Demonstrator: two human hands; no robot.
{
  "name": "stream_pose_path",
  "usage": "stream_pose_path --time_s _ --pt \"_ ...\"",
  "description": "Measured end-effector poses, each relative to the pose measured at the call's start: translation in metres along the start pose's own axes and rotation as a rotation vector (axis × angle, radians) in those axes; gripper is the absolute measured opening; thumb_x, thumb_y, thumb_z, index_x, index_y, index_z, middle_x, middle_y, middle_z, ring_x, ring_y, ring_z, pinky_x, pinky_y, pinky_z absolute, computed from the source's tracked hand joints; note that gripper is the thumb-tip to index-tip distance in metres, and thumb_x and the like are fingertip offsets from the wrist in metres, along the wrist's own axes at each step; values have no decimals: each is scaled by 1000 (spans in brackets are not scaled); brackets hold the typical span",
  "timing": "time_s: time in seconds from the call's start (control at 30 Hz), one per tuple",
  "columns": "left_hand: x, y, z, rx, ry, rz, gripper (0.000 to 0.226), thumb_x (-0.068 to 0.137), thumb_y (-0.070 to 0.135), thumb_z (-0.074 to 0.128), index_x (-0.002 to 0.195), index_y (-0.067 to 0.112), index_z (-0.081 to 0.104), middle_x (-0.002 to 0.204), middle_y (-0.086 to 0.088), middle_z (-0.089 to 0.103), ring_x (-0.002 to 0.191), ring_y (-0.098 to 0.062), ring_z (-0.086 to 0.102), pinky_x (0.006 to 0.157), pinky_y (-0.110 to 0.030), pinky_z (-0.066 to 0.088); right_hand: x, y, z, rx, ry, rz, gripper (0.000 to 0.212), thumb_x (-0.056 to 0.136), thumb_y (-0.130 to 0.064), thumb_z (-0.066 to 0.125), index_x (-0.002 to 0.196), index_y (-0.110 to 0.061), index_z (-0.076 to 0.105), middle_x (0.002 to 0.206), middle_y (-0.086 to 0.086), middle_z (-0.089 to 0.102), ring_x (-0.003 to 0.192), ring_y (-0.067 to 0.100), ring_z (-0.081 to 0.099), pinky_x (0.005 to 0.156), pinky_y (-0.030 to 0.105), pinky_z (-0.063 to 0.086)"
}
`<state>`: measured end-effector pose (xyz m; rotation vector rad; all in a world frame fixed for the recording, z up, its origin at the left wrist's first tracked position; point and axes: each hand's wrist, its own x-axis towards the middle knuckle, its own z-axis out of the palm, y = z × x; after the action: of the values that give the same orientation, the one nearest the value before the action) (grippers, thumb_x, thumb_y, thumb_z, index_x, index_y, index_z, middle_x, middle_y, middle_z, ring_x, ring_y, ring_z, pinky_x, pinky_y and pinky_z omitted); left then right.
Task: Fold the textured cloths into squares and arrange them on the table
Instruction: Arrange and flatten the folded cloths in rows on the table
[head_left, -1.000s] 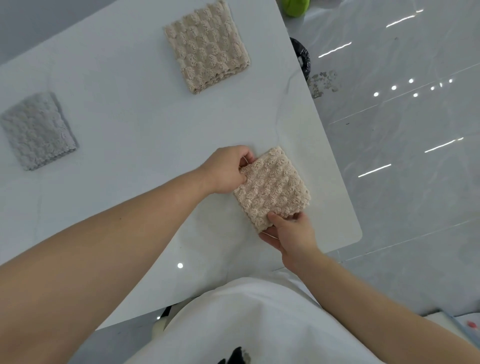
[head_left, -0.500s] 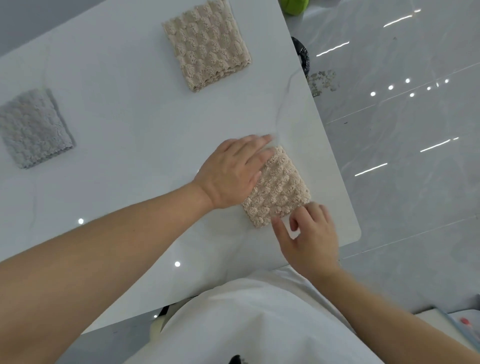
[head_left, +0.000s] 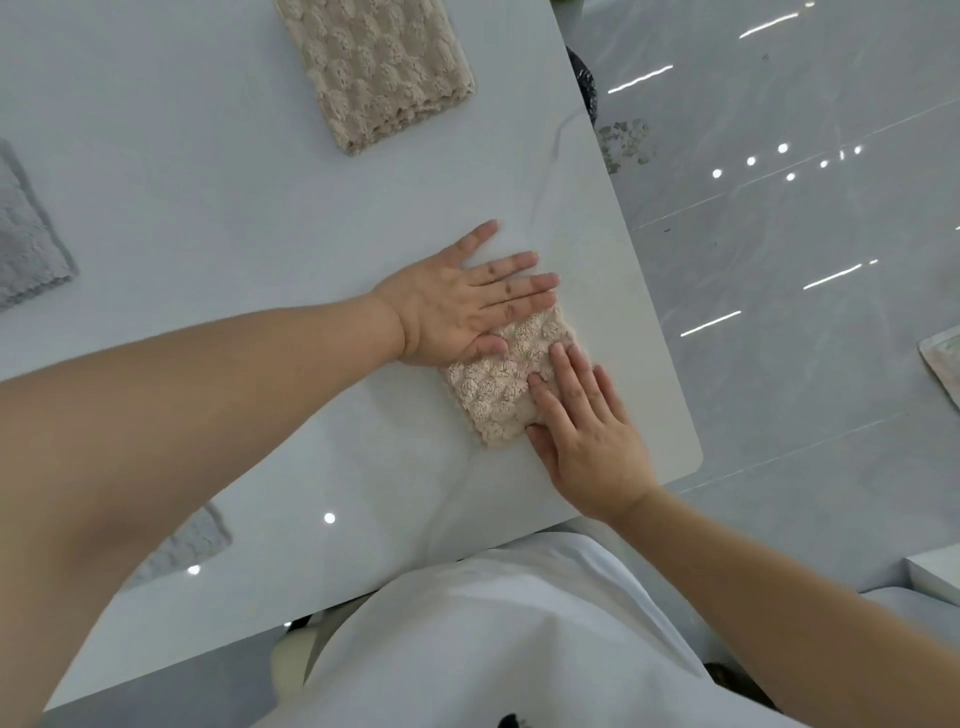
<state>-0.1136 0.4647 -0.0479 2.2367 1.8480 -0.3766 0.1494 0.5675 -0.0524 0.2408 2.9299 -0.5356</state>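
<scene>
Two hands lie flat on one folded cloth, and neither grips it. Nearest, at 6 o'clock in the picture, is the person's white top (head_left: 493, 639). At 8 o'clock a grey textured piece (head_left: 195, 538), likely another cloth, peeks from under the left forearm.

Just right of centre, near the 4 o'clock corner of the table (head_left: 249, 218), sits the pale pink cloth (head_left: 493, 392), already a small square. The right hand (head_left: 584, 434) covers its 4 o'clock side, fingers straight and close together, tips reaching toward the middle. The left hand (head_left: 460, 309) covers its 10 o'clock side, fingers straight and slightly fanned. Its thumb is on the pile, and the outer fingers run past the fabric onto bare tabletop.

I judge this a pressing or smoothing step: flat palms would squash the thick layers so the fold keeps and the edges line up.

Farther off, a grey cloth (head_left: 26, 234) lies at 9 o'clock, cut by the frame, and a tan cloth (head_left: 376, 70) at 12 o'clock. Both are folded and well apart, which suggests spaced spots, with this square taking the next.
</scene>
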Motion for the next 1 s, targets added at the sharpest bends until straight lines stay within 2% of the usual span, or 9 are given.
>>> stream_pose_path --time_s 0.1,0.2,0.27,0.4,0.5,0.73,0.83,1.0 --pt "-10 2 -4 6 7 13 70 104 55 0 160 17 -16 167 -3 -20 155 -25 -17 123 -57 -9 -2 -1 -13 -74 -11 -80 55 104 -41 50 153 -15 46 165 21 22 154 37 19 118 64 22" --pt "-19 4 -7 6 14 118 71 105 55 5 160 13 -13 168 -6 -18 155 -26 -16 124 -54 -6 1 -1 -13 -108 -66 -276 56 104 -46 48 155 -27 41 166 16 22 155 35 17 118 66 20" --pt "-18 4 -3 20 -6 169 74 105 57 8 160 12 -14 168 -7 -19 155 -25 -17 125 -53 -4 3 1 -6 -122 -122 -315 60 103 -50 47 158 -30 34 167 15 18 155 38 13 118 67 19" --pt "-11 -10 1 -8 -10 229 82 102 66 10 160 14 -15 168 -4 -21 154 -22 -19 125 -52 -6 -2 -5 4 -157 -168 -273 66 101 -57 47 160 -33 28 168 17 12 155 44 7 117 71 13" --pt "-5 -16 -1 5 -46 288 85 99 70 8 159 15 -18 167 -2 -25 153 -21 -23 124 -53 -8 -6 -12 5 -186 -180 -242 67 100 -58 46 160 -33 27 168 17 11 153 47 8 115 72 16" --pt "-13 -19 -10 49 -43 261 102 91 81 9 159 10 -18 167 -8 -23 154 -25 -21 124 -53 -7 3 -9 -9 -212 -159 -271 62 100 -59 46 157 -38 33 168 14 17 154 43 14 111 76 19" --pt "-15 -23 -11 85 -79 257 109 87 86 12 158 10 -20 166 -8 -25 153 -25 -23 124 -52 -10 -2 -11 -5 -233 -194 -272 65 101 -63 42 159 -38 28 169 15 11 154 44 9 112 74 19" --pt "-4 -29 -15 200 -101 362 116 83 89 18 157 9 -22 165 -7 -27 152 -24 -24 124 -52 -11 -11 -29 2 -237 -211 -181 68 101 -64 37 161 -35 22 169 18 5 153 48 5 113 74 17"
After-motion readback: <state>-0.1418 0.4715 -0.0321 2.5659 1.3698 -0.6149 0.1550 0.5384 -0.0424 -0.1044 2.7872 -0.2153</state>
